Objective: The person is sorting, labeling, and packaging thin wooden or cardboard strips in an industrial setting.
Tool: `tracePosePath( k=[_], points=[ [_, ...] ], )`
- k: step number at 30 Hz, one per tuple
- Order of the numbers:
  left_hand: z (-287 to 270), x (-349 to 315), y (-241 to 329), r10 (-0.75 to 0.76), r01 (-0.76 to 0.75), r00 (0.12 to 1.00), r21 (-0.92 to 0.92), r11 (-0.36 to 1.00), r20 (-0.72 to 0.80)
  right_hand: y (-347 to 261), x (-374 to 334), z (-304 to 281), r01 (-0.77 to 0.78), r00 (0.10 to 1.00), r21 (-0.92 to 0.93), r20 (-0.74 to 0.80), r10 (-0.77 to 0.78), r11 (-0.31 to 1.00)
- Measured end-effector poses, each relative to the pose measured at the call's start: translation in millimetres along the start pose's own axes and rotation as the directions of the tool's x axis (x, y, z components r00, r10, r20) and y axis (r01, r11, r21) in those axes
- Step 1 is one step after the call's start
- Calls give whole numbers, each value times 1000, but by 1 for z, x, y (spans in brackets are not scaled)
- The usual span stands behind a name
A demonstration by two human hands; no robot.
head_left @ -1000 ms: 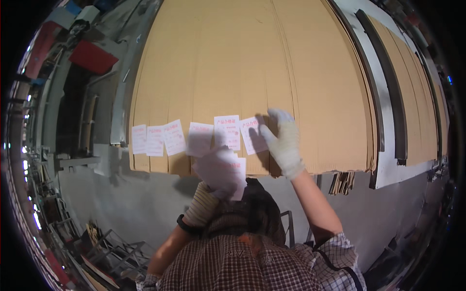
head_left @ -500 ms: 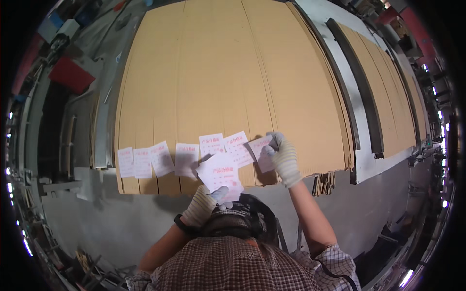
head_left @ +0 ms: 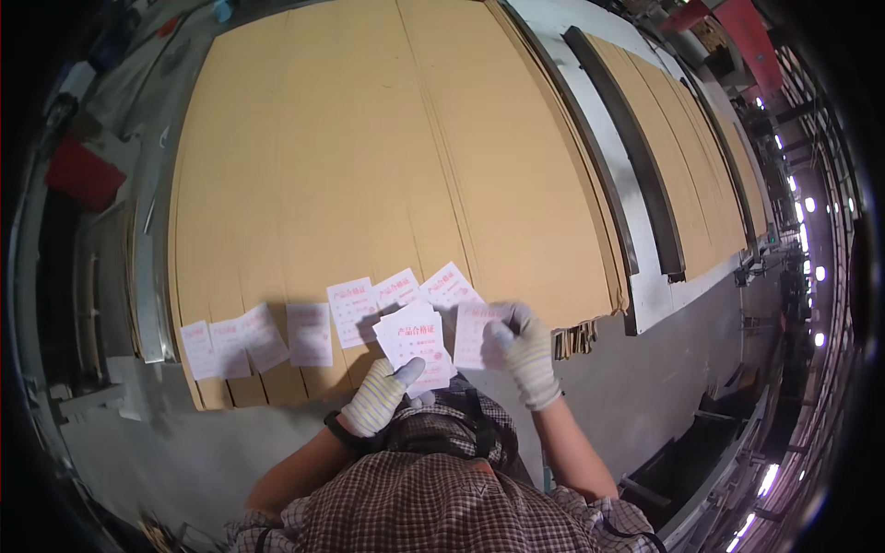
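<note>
My left hand (head_left: 373, 400), in a pale striped work glove with grey fingertips, grips a small fanned stack of white paper slips (head_left: 412, 343) with red print, thumb on top. To its right, my right hand (head_left: 532, 361), gloved alike, pinches a single white slip (head_left: 477, 334) by its right side. That slip is beside the stack, over the near edge of a large brown cardboard sheet (head_left: 313, 175). Several similar slips lie in an uneven row along that edge, from a far-left slip (head_left: 196, 350) to a tilted slip (head_left: 449, 286) just beyond the stack. Some overlap.
A dark metal rail (head_left: 627, 157) and more cardboard (head_left: 678, 166) are to the right of the sheet. Ragged cardboard edges (head_left: 576, 339) jut out at the near right corner. A red container (head_left: 85, 172) stands at the left.
The slip my right hand held now lies at the row's right end. My right hand has come back toward me and holds another slip beside the stack. The view has shifted.
</note>
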State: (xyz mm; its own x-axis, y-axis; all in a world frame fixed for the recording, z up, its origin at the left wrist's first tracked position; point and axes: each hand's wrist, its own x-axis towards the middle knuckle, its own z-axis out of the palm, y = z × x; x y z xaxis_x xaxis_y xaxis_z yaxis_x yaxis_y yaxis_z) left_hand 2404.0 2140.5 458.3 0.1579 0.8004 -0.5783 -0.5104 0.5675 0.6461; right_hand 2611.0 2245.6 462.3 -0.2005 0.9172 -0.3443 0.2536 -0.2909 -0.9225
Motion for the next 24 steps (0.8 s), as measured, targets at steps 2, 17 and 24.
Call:
tracePosePath(
  k=[2,17,24],
  points=[
    [3,2,0,25,-27,999,61,998,29,1,32,-14,176,980,-259,-42,-193,950],
    [121,33,-56,243,-190,932,207,960,-269,15,44,-110,173,867,-13,477,-146,985],
    [160,40,-101,217,-224,903,24,974,-370,29,140,-132,592,806,-233,187,-562,772]
  ],
)
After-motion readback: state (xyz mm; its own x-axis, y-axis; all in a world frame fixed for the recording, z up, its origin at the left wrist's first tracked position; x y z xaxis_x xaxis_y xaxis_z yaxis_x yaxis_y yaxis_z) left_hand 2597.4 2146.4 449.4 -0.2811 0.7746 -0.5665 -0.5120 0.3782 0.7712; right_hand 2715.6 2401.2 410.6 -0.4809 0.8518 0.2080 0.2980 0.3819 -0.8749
